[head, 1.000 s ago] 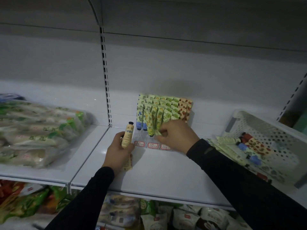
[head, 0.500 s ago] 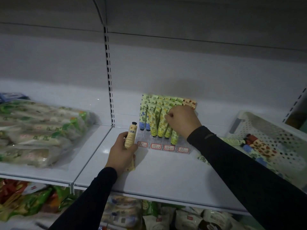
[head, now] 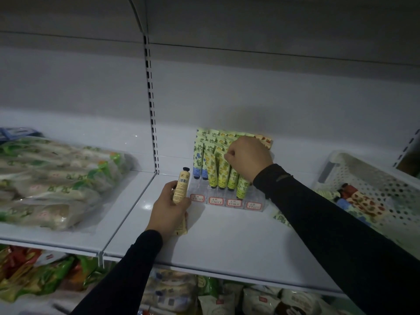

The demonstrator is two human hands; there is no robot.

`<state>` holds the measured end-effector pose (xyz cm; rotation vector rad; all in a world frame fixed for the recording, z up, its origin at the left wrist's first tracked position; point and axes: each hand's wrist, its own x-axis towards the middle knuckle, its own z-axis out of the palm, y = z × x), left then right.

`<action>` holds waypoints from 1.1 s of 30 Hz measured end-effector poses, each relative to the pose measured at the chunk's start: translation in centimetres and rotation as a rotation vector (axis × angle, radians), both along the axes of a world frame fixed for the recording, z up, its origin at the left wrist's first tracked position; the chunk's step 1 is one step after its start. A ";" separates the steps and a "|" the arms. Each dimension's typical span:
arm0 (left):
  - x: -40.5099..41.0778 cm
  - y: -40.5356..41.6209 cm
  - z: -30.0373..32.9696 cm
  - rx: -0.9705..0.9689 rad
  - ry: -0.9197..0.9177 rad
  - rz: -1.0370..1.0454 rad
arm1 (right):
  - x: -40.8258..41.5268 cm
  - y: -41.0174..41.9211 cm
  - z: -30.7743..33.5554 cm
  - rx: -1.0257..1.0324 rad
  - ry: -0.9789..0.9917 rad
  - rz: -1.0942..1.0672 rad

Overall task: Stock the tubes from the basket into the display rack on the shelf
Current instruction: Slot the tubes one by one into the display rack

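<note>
A dim shop aisle with white shelves.
A slotted post (head: 151, 105) is standing against the grey back wall (head: 272, 92). Bagged snacks (head: 52, 180) are lying on the left shelf board (head: 75, 239).

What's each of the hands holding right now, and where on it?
Left hand grips a cream tube round its lower body, cap up. Right hand is curled among the racked tubes; what it holds is hidden.

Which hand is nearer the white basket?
Right. The right hand is up at the tubes in the display rack, just left of the white basket. The left hand, holding a yellow tube, is further left.
</note>
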<state>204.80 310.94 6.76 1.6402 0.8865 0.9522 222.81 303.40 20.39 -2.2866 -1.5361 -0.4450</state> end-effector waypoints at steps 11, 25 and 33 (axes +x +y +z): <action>-0.1 -0.1 0.1 0.006 0.017 -0.004 | 0.7 0.0 0.2 -0.028 0.041 0.005; -0.1 -0.2 0.2 0.005 0.016 -0.008 | -1.1 -0.2 0.6 0.111 0.023 0.136; -0.2 -0.1 0.2 0.016 0.009 -0.009 | -2.1 1.4 0.0 -0.005 -0.035 0.072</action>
